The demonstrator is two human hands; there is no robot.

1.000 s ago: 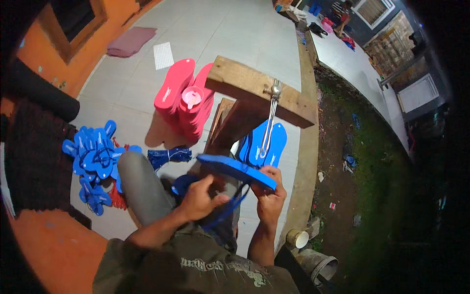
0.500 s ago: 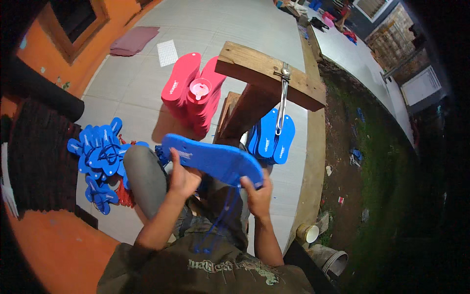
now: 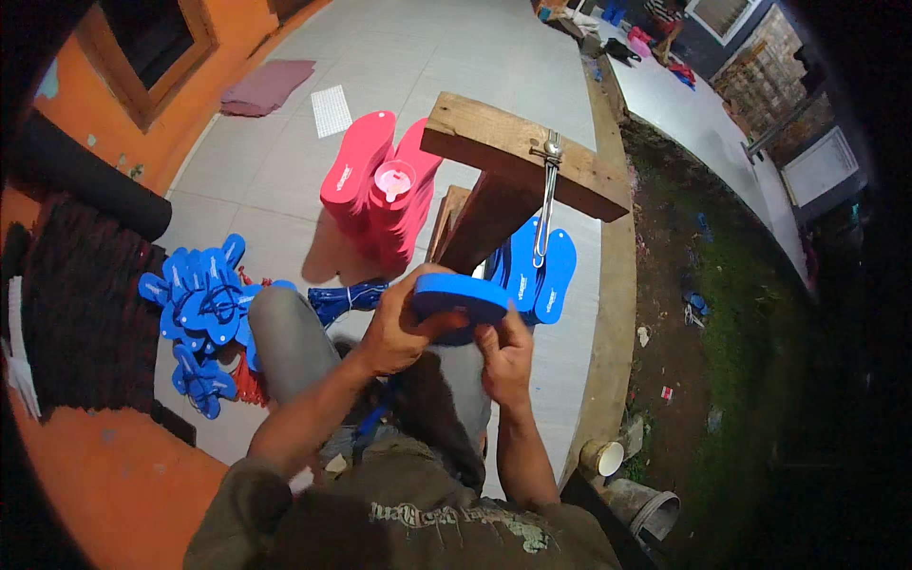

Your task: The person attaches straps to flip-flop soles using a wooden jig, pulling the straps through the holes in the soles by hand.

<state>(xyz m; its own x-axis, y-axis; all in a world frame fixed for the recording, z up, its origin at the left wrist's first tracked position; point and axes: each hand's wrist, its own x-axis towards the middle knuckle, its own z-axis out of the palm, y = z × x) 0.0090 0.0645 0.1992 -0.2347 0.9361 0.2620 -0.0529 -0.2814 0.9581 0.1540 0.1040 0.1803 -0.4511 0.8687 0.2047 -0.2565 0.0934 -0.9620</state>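
Head view looking down at my lap: I've got a blue sandal sole held edge-on between both hands. My left hand is wrapped around its left end, fingers curled over the top edge, thumb under. My right hand pinches it from below on the right side, fingertips pressed up against the underside. So both hands are closed on the same sole, and it sits right above my knees, tilted toward me.

Just past my hands is a chunky wooden stand, a thick plank on an upright post, with a metal tool hanging down off its front edge. Behind my right hand, leaning at the foot of that post, are a few more blue soles. Further out beyond my left hand there's a stack of pink soles with a pink cup-like thing resting on top. Off to the left of my left knee, a pile of blue straps is scattered on the tiled floor, plus a bundle of dark blue straps just beside my left hand. Down by my right elbow, a small cup sits at the edge of the floor.
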